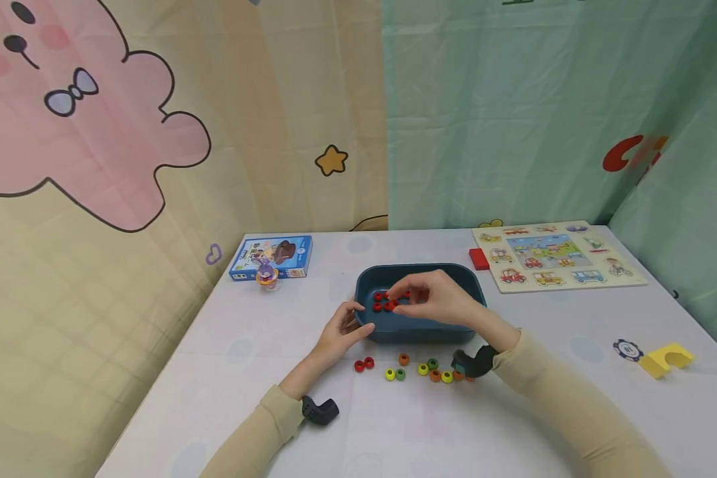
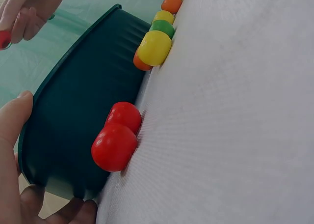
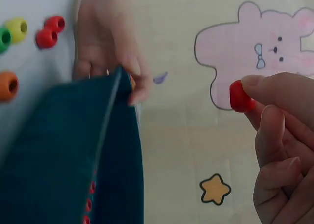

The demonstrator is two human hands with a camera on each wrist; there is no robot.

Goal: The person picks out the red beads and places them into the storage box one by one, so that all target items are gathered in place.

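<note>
A dark teal plastic bin (image 1: 421,335) stands on the table, and several red beads (image 1: 378,307) lie inside it toward the left. My left hand (image 1: 339,333) grips the bin's left end, the thumb at the rim and the fingers against the outer wall. Above the bin, my right hand (image 1: 442,299) pinches a red bead (image 3: 240,97) between thumb and forefinger. Two red beads (image 2: 115,146) sit on the table in front of the bin. To their right is a loose row of yellow (image 1: 390,374), green (image 1: 400,374) and orange beads (image 1: 403,359).
Behind the bin on the right are a red block (image 1: 479,259) and a wooden picture puzzle (image 1: 550,284). A blue box (image 1: 295,255) and a small purple figure (image 1: 266,273) stand at the back left. A poker chip (image 1: 627,350) and yellow arch block (image 1: 666,359) lie far right.
</note>
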